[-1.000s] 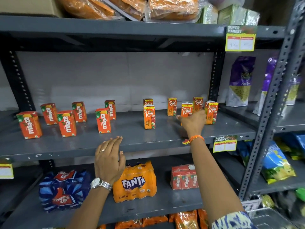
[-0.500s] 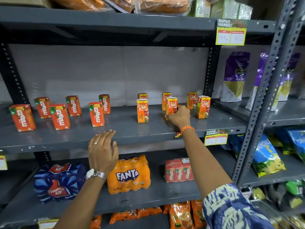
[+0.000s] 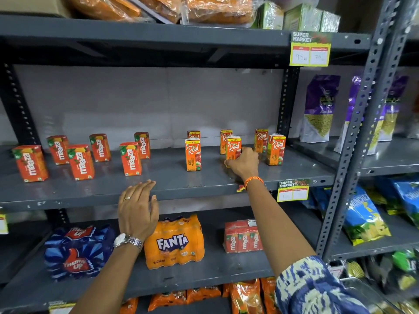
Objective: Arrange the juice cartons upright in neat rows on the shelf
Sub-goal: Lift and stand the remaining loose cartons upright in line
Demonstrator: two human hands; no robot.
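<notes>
Juice cartons stand upright on the grey middle shelf (image 3: 172, 184): six Maaza cartons (image 3: 130, 158) scattered across its left half, six Real cartons (image 3: 192, 154) in loose rows on the right. At seven o'clock from the front Real carton, the left hand (image 3: 138, 209) rests flat and open-fingered on the shelf's front lip. At three o'clock, the right hand (image 3: 243, 163) grips the lower part of one Real carton (image 3: 233, 146), upright on the shelf
</notes>
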